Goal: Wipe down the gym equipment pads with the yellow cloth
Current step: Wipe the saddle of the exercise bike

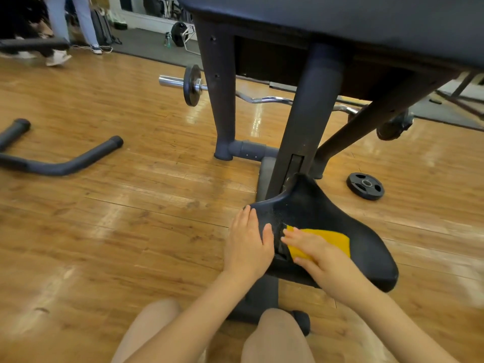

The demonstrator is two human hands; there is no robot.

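Two flat hands: left (247, 241) steadies one seat pad (340, 218), right (318, 248) presses one yellow cloth (332, 239).

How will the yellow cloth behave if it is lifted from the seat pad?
The yellow cloth lies thin and flat under the right hand on the seat pad, so it probably droops, weighs little, and slides easily over the smooth pad.

A gym: barbell (251, 99), weight plate (365, 186), padded bench (340, 27)

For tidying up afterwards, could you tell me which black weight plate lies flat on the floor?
The small black weight plate right of the seat pad; the other stays on the barbell.
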